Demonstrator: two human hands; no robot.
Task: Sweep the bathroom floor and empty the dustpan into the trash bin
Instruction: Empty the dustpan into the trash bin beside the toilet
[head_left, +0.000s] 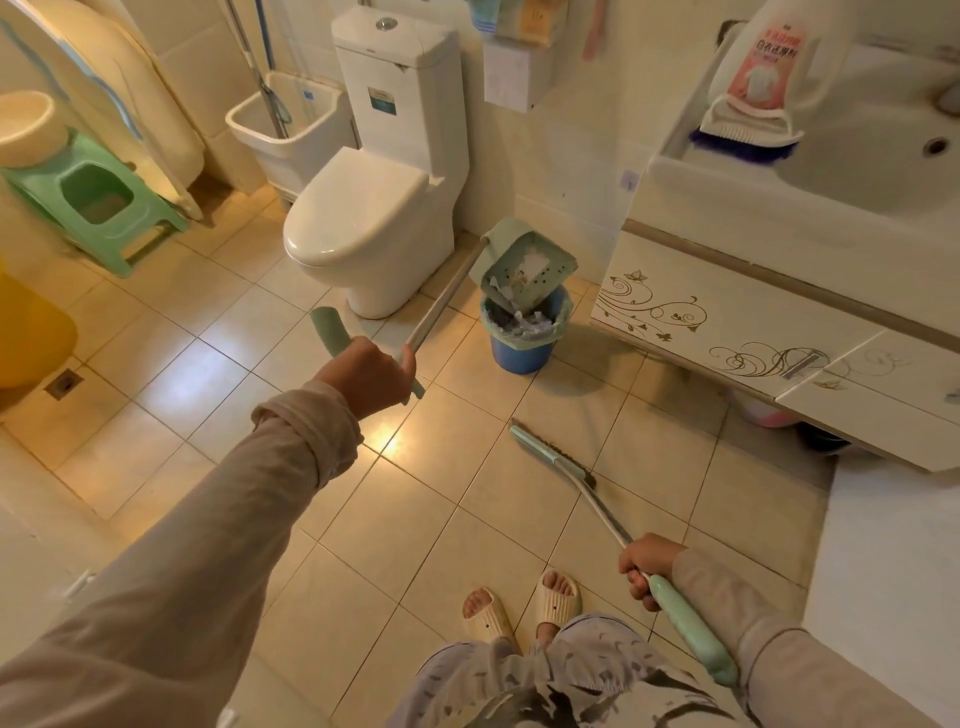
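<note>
L hand (366, 375) grips dustpan (553, 273), tipped over trash bin (519, 353) so scraps (532, 260) slide in; R hand (648, 567) clutches broom (550, 457), parked near bin.

Single head view, wide-angle, looking forward-down from standing height at floor (426, 519).
</note>
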